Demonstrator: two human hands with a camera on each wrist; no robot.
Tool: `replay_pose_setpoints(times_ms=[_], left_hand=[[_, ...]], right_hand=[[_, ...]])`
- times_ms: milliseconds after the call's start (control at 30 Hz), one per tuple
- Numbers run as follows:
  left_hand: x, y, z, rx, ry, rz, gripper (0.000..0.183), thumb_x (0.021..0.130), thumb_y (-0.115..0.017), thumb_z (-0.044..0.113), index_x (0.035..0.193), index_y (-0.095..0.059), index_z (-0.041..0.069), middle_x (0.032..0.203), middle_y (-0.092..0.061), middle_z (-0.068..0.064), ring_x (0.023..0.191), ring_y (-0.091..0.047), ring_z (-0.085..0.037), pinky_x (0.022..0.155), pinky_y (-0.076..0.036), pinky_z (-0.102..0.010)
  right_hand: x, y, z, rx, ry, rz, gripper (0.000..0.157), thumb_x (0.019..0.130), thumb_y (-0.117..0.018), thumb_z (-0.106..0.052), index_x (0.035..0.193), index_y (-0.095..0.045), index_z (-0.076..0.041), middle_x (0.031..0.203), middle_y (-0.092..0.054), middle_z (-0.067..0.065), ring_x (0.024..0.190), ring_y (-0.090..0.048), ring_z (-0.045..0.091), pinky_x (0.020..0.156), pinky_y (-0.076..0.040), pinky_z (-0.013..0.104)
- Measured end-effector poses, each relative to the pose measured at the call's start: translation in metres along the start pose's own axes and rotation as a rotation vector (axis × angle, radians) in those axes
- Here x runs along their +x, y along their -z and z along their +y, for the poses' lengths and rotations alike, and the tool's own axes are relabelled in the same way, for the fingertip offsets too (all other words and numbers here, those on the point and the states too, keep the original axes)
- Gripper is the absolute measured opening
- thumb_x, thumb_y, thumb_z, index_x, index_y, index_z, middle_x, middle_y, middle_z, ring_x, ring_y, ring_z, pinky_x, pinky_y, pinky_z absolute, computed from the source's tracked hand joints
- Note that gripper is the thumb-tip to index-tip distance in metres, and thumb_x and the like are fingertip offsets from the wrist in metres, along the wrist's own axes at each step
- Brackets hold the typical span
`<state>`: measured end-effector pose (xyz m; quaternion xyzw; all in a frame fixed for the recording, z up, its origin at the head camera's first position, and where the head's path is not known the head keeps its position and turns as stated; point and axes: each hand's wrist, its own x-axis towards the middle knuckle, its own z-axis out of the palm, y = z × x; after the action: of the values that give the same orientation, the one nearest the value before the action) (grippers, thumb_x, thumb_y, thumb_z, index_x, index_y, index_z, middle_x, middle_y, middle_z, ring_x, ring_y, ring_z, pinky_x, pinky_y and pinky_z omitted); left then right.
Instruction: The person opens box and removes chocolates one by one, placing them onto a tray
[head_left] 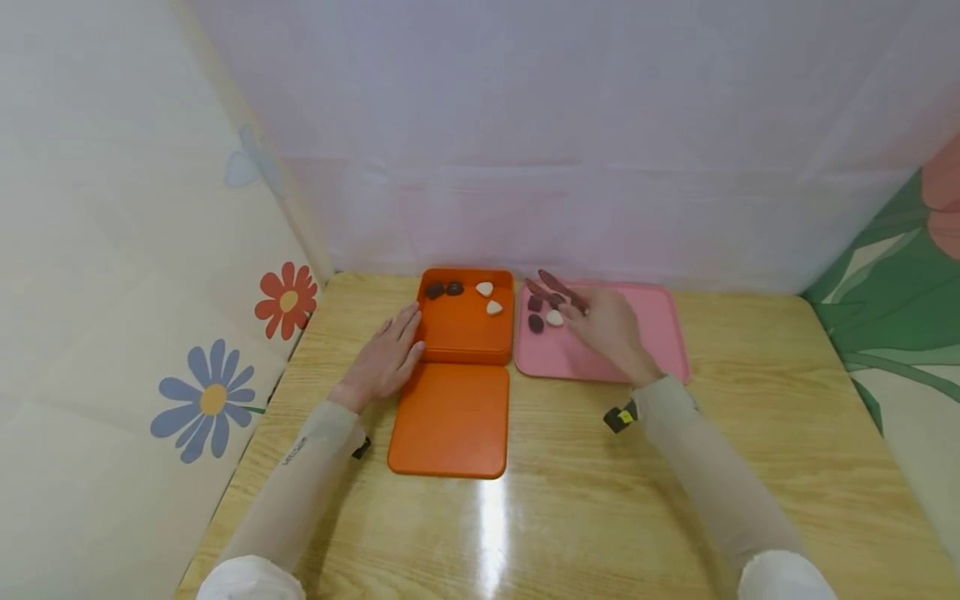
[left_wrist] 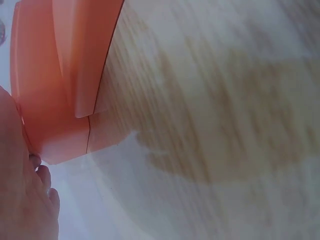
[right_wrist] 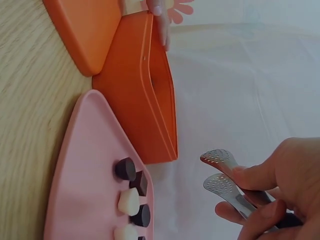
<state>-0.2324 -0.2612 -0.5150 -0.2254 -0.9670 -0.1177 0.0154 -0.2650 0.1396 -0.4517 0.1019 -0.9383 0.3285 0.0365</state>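
Observation:
My right hand (head_left: 609,327) grips metal tongs (right_wrist: 220,187) with perforated, rounded tips. Their tips stand apart with nothing between them, above the pink tray (head_left: 652,333). Several dark and white chocolates lie at the tray's left end, among them a dark oval one (head_left: 536,323) and a white one (head_left: 554,318). My left hand (head_left: 384,358) rests against the left wall of the open orange box (head_left: 465,337), fingers nearly straight. Inside that box are two dark chocolates (head_left: 454,288) and two white chocolates (head_left: 493,307), near its back.
An orange lid (head_left: 450,421) lies flat in front of the box. The wooden table (head_left: 577,492) carries everything. A pale cloth (head_left: 480,200) hangs behind the box and tray, and flower-printed cloth (head_left: 213,400) covers the left side.

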Motion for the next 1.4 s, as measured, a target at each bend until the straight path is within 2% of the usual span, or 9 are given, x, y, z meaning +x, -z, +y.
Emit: replay_pose_setpoints(times_ms=[167, 233, 467, 567, 667, 933, 1033, 1267, 1400], left_hand=[[-0.001, -0.001, -0.001, 0.011, 0.001, -0.003, 0.063, 0.117, -0.039, 0.03, 0.166, -0.026, -0.007, 0.178, -0.017, -0.02, 0.165, -0.02, -0.036, 0.133, -0.018, -0.057], [-0.001, -0.002, -0.002, 0.014, 0.0, 0.0, 0.063, 0.117, -0.039, 0.03, 0.166, -0.025, -0.007, 0.178, -0.017, -0.02, 0.165, -0.02, -0.036, 0.133, -0.018, -0.057], [0.0, -0.002, -0.003, 0.015, -0.004, -0.007, 0.063, 0.117, -0.038, 0.031, 0.167, -0.025, -0.006, 0.178, -0.017, -0.019, 0.165, -0.018, -0.033, 0.134, -0.018, -0.055], [0.001, -0.002, -0.003, 0.018, -0.007, -0.003, 0.063, 0.117, -0.038, 0.031, 0.167, -0.026, -0.007, 0.178, -0.018, -0.02, 0.165, -0.019, -0.033, 0.134, -0.017, -0.055], [0.001, -0.002, -0.003, 0.029, -0.01, 0.0, 0.063, 0.117, -0.037, 0.03, 0.166, -0.025, -0.008, 0.178, -0.018, -0.021, 0.165, -0.02, -0.035, 0.133, -0.018, -0.056], [0.001, -0.003, -0.004, 0.028, -0.016, 0.006, 0.063, 0.116, -0.039, 0.029, 0.165, -0.026, -0.009, 0.178, -0.018, -0.021, 0.164, -0.022, -0.037, 0.133, -0.019, -0.056], [0.002, -0.004, -0.003, 0.021, -0.013, 0.003, 0.063, 0.117, -0.039, 0.029, 0.165, -0.027, -0.009, 0.178, -0.018, -0.021, 0.164, -0.022, -0.036, 0.133, -0.019, -0.056], [0.001, -0.003, -0.003, 0.026, -0.009, 0.003, 0.063, 0.116, -0.039, 0.03, 0.166, -0.026, -0.008, 0.178, -0.018, -0.02, 0.164, -0.022, -0.036, 0.133, -0.019, -0.056], [0.001, -0.004, -0.004, 0.026, -0.015, 0.009, 0.064, 0.116, -0.038, 0.03, 0.166, -0.026, -0.008, 0.178, -0.019, -0.021, 0.164, -0.022, -0.036, 0.133, -0.019, -0.057]], right_hand=[[0.015, -0.008, -0.017, 0.014, -0.007, -0.075, 0.041, 0.104, -0.069, -0.03, 0.144, -0.071, -0.019, 0.08, -0.07, 0.003, 0.054, -0.051, 0.015, 0.044, -0.037, 0.028], [0.02, -0.012, -0.021, 0.018, -0.011, -0.097, 0.044, 0.104, -0.069, -0.028, 0.147, -0.068, -0.02, 0.085, -0.073, 0.003, 0.053, -0.052, 0.014, 0.042, -0.037, 0.026], [0.035, -0.022, -0.035, 0.01, -0.05, -0.125, 0.029, 0.103, -0.071, -0.028, 0.128, -0.08, -0.016, 0.079, -0.073, 0.002, 0.05, -0.048, 0.012, 0.04, -0.031, 0.025], [0.041, -0.027, -0.038, -0.016, -0.052, -0.132, 0.032, 0.104, -0.068, -0.028, 0.13, -0.078, -0.011, 0.081, -0.073, 0.003, 0.049, -0.048, 0.011, 0.04, -0.032, 0.024], [0.046, -0.031, -0.042, -0.036, -0.056, -0.151, 0.032, 0.105, -0.065, -0.028, 0.127, -0.078, -0.008, 0.074, -0.068, 0.003, 0.048, -0.048, 0.01, 0.041, -0.032, 0.024], [0.056, -0.044, -0.044, -0.054, -0.029, -0.173, 0.024, 0.106, -0.063, -0.027, 0.09, -0.071, -0.011, 0.06, -0.057, 0.0, 0.05, -0.049, 0.013, 0.045, -0.031, 0.026], [0.059, -0.049, -0.044, -0.067, -0.028, -0.168, 0.024, 0.105, -0.065, -0.025, 0.088, -0.072, -0.01, 0.061, -0.06, 0.001, 0.052, -0.052, 0.014, 0.046, -0.033, 0.027], [0.068, -0.056, -0.048, -0.079, -0.019, -0.172, 0.023, 0.103, -0.063, -0.02, 0.114, -0.078, -0.006, 0.071, -0.068, 0.003, 0.053, -0.058, 0.014, 0.046, -0.039, 0.026], [0.071, -0.059, -0.053, -0.078, -0.032, -0.197, 0.017, 0.101, -0.067, -0.02, 0.108, -0.077, -0.009, 0.076, -0.07, 0.004, 0.054, -0.06, 0.015, 0.048, -0.043, 0.028]])
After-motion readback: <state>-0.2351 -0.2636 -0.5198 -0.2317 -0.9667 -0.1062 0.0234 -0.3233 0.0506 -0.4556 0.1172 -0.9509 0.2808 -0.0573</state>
